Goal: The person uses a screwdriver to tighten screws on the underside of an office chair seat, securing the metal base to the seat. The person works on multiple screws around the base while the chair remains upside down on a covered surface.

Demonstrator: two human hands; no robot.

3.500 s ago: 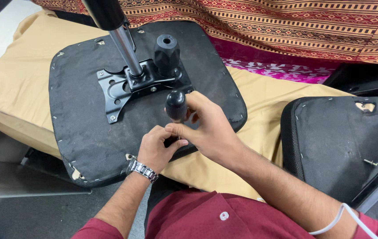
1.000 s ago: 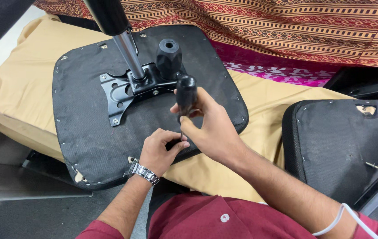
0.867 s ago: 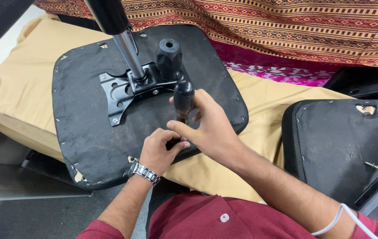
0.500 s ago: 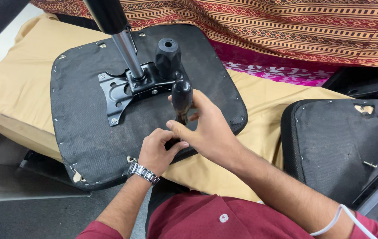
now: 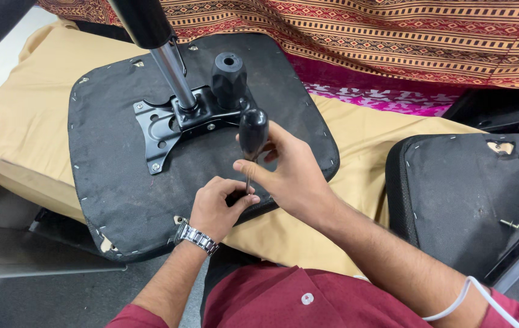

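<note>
A right hand point(image 5: 293, 176) grips a black-handled screwdriver point(image 5: 252, 136) upright on an upturned chair seat point(image 5: 126, 182); the left hand point(image 5: 217, 203) fingers pinch its shaft near the tip (screw hidden). Tilting the handle could likely slip the tip into those fingers.

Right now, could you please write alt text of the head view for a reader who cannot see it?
The right hand holds a black-handled screwdriver upright over the black underside of an upturned chair seat, while the left hand steadies its tip. A black metal mounting plate with a chrome column sits behind.
</note>
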